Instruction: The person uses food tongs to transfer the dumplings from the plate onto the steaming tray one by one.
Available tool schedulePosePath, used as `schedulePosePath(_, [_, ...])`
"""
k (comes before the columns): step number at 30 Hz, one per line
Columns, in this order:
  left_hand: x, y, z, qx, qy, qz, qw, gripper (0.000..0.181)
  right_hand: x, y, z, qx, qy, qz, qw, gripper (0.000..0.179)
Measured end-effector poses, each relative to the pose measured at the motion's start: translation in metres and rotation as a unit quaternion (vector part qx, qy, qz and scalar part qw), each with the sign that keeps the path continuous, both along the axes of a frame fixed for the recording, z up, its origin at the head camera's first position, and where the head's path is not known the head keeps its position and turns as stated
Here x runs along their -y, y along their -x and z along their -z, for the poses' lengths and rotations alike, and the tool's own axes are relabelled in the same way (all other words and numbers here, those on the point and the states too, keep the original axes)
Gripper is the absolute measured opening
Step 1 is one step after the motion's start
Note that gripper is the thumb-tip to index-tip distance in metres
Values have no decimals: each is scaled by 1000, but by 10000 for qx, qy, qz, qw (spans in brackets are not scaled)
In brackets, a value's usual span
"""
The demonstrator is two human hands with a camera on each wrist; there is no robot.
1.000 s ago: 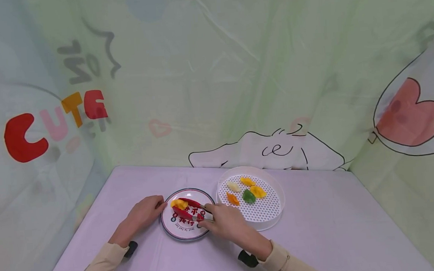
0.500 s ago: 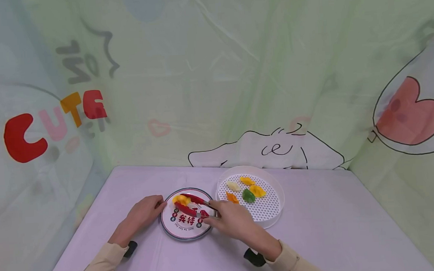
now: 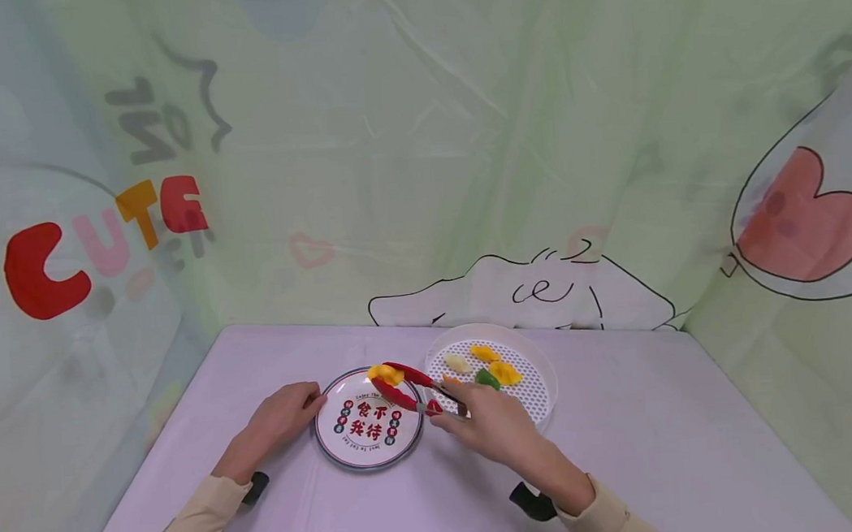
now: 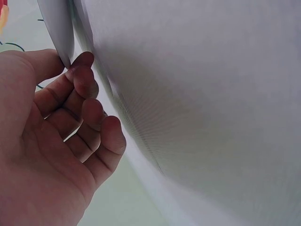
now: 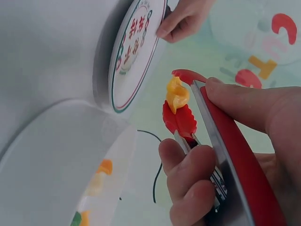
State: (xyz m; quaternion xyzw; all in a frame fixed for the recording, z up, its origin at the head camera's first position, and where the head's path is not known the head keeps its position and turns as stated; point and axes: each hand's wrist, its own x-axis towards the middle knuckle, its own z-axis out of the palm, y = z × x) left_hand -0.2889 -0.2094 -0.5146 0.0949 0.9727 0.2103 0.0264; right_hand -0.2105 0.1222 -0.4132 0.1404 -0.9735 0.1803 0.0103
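My left hand pinches the left rim of a white plate with red printed characters; the left wrist view shows thumb and fingertips at the plate's edge. My right hand grips red-tipped metal tongs. Between the tongs' tips is a yellow dumpling, held above the plate's far right rim. Right of the plate stands a round white steamer basket with a perforated base, partly hidden by my right hand. In it lie two yellow dumplings, a white one, a green one and an orange one, mostly covered.
A pale purple cloth covers the table. Printed curtains hang behind it and along both sides. The basket's raised wall stands close to the plate's right side.
My right hand has lifted the tongs and the yellow dumpling off the plate and moved them right, toward the basket. The left hand stays at the plate's rim.
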Motion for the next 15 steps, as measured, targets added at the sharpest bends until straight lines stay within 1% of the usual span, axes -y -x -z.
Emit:
schedulePosePath(7, [0,-1,-1,17,-19,15,10000,16,-16,-3,-4,17,11,455,9990,62])
schedulePosePath(11, [0,-2,-1,26,-2,4,10000,17,-27,-5,-6,-11,18,578,9983,61])
schedulePosePath(15, [0,-3,-3,20,-45,-2,10000,16,-42,-6,-8,-1,-20,616,9981,60])
